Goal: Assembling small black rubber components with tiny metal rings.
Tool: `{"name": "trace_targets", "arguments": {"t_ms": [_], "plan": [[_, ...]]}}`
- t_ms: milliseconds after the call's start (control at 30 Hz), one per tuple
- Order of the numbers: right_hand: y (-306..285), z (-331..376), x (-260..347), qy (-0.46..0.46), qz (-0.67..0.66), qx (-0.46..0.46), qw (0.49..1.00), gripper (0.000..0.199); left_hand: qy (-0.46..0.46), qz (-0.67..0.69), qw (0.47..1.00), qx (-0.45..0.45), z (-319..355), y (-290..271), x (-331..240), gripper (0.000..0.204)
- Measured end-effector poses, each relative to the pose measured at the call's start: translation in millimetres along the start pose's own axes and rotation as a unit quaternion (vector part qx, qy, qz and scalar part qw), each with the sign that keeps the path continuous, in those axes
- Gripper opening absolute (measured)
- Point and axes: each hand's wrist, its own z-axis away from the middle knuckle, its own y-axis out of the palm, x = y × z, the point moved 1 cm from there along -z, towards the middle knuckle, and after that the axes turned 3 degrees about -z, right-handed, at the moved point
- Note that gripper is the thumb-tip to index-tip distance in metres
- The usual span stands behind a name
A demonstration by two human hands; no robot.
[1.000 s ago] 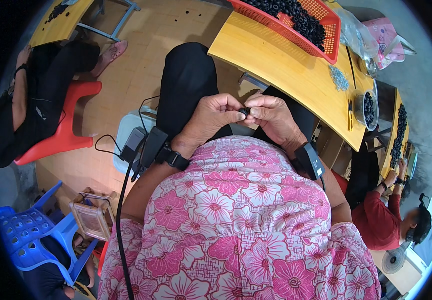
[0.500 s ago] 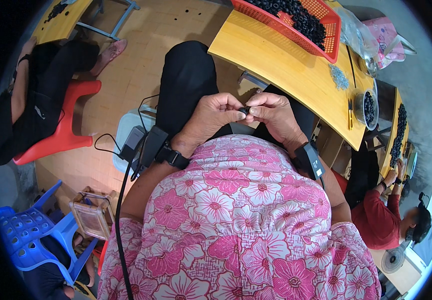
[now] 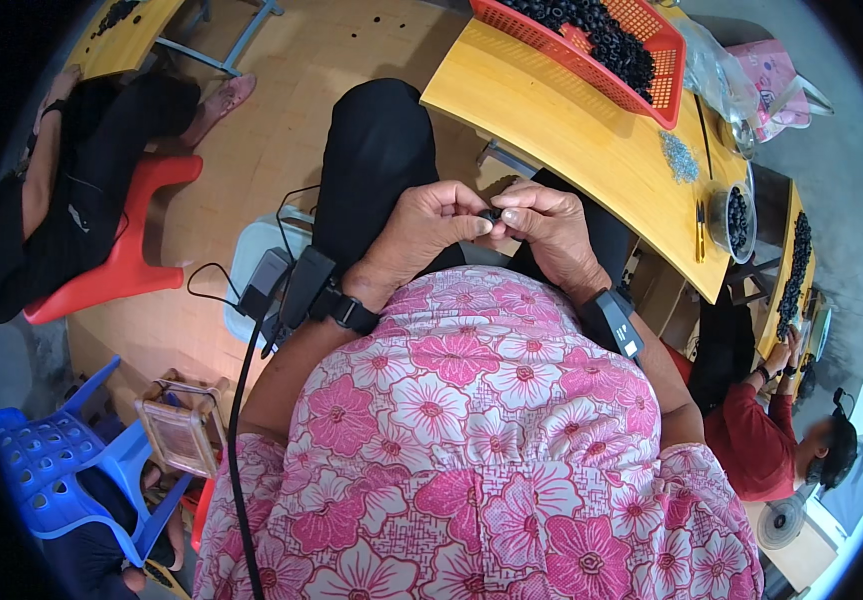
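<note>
Above my lap, a small black round part [image 3: 493,215] sits pinched between the fingertips of both hands. My left hand [image 3: 430,222] is closed on it from the left, thumb and forefinger pressed together. From the right, my right hand [image 3: 549,227] grips the same piece with thumb and fingers. Most of the part is covered by the fingertips, so its exact kind cannot be made out. Ahead and to the right, on the yellow table [image 3: 512,85], a red plastic basket [image 3: 667,75] holds many similar black parts [image 3: 602,40].
On the table lie small clear bits [image 3: 679,157], a yellow-handled tool [image 3: 700,232] and a clear tub [image 3: 742,222] of black parts. Co-workers sit left and right. A red stool [image 3: 142,240], blue chair [image 3: 62,470] and wooden stool [image 3: 180,425] stand leftward. A cable [image 3: 242,440] hangs along my left arm.
Both hands still hold the small black part in nearly the same place, with the fingers slightly shifted around it. The view has tilted very slightly.
</note>
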Motion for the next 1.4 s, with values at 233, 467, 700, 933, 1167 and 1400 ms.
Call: {"name": "trace_targets", "arguments": {"t_ms": [233, 467, 700, 933, 1167, 1400], "plan": [[-4, -4, -4, 0.085, -0.073, 0.009, 0.994, 0.014, -0.004, -0.023, 1.0, -0.004, 0, 0, 0, 0.009], [-6, -4, -1, 0.091, -0.083, 0.026, 0.992, 0.014, 0.021, -0.026, 0.999, -0.007, -2, -2, 4, 0.011], [-4, -4, 6, 0.095, 0.001, 0.006, 0.995, 0.012, -0.008, -0.027, 1.0, -0.01, 0, -1, 1, 0.009], [2, -1, 6, 0.023, 0.073, -0.011, 0.997, 0.01, -0.006, -0.019, 1.0, -0.012, 0, 1, 1, 0.008], [2, -2, 3, 0.011, 0.028, -0.005, 1.0, 0.011, 0.023, -0.031, 0.999, -0.026, -1, -1, 3, 0.012], [-2, -3, -1, 0.073, -0.047, 0.006, 0.996, 0.012, 0.032, -0.051, 0.998, -0.012, -1, -3, 2, 0.013]]}}
